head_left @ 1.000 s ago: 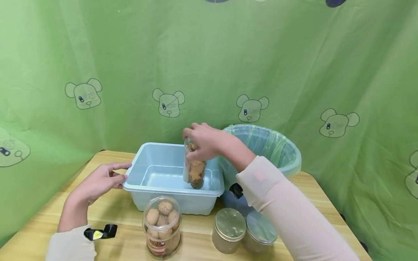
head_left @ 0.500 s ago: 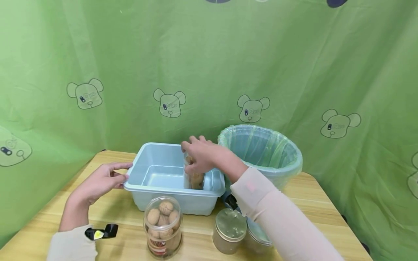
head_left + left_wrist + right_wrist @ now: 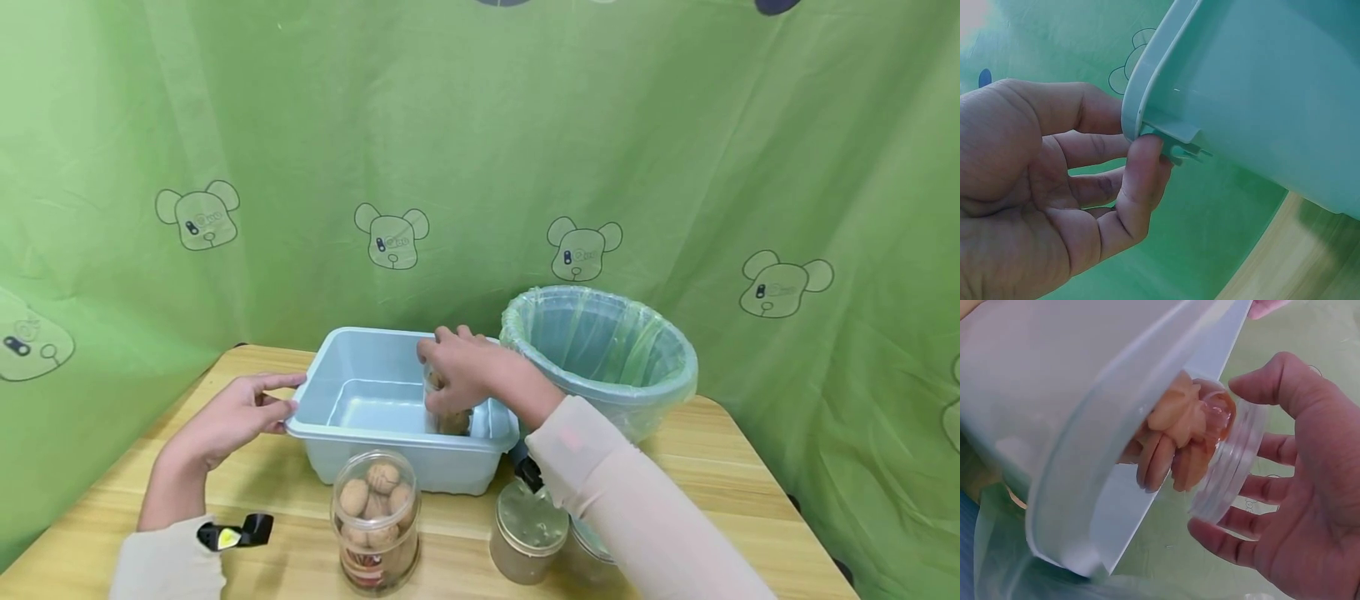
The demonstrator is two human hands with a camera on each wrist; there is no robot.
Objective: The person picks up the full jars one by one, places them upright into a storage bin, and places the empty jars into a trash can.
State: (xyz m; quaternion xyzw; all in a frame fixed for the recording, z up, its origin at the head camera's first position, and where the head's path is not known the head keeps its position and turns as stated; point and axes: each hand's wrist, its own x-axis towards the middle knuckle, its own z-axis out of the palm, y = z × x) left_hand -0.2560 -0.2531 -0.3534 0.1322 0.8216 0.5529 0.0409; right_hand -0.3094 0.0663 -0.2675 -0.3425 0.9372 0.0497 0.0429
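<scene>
My left hand [image 3: 225, 421] pinches the left rim of a light-blue plastic basin [image 3: 375, 437]. The left wrist view has thumb and fingers on either side of the rim [image 3: 1147, 78]. Inside the basin's right part, my right hand [image 3: 476, 371] grips a clear jar [image 3: 453, 422] by its top, from above. Brown, partly star-shaped pieces [image 3: 1179, 425] fill much of that jar, as the right wrist view reveals. There, thumb and fingers span the jar's clear ringed top [image 3: 1229, 478]. The basin wall hides its lower part in that view.
A clear jar of walnuts [image 3: 375, 525] stands in front of the basin. Two lidded jars, one [image 3: 528, 533] beside the other [image 3: 588, 558], stand to its right, partly under the right sleeve. A bin [image 3: 667, 387] lined with a green bag is right of the basin.
My right hand has lowered the jar of brown pieces deeper into the basin, the arm shifting slightly left and down. My left hand stays on the rim.
</scene>
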